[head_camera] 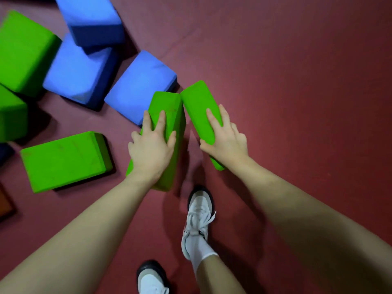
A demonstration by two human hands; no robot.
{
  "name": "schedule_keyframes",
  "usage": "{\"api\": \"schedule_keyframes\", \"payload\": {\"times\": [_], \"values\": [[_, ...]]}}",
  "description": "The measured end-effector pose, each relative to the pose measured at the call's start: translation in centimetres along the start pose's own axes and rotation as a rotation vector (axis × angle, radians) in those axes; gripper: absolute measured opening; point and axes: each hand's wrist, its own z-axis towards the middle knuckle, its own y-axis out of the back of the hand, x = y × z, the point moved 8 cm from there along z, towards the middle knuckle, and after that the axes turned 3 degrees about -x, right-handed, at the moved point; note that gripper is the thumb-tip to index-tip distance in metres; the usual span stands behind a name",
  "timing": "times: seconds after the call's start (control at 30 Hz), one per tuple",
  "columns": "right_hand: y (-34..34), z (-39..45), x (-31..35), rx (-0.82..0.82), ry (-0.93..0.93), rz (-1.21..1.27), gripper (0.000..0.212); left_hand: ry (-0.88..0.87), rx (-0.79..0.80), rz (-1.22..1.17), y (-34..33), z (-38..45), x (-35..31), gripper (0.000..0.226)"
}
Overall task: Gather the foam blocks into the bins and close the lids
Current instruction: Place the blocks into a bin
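Two green foam blocks stand on edge side by side above the red floor, their far ends touching. My left hand (151, 145) grips the left green block (171, 111), fingers over its top and thumb on its right face. My right hand (227, 137) grips the right green block (196, 100), thumb hooked round its near left edge. Another green block (63, 160) lies flat on the floor to the left. No bin or lid is in view.
Three blue blocks (140, 85) (78, 71) (93, 18) and more green blocks (23, 52) are scattered at the upper left. My two white shoes (199, 209) (151, 281) stand on the red mat (297, 81) below the hands. A dark orange object (5, 205) shows at the left edge.
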Motion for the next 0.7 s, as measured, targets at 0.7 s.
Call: {"api": "schedule_keyframes", "payload": {"times": [0.7], "values": [[35.0, -27.2, 27.8, -0.184, 0.247, 0.092, 0.081, 0.123, -0.334, -0.132, 42.8, -29.7, 12.8, 0.060]]}}
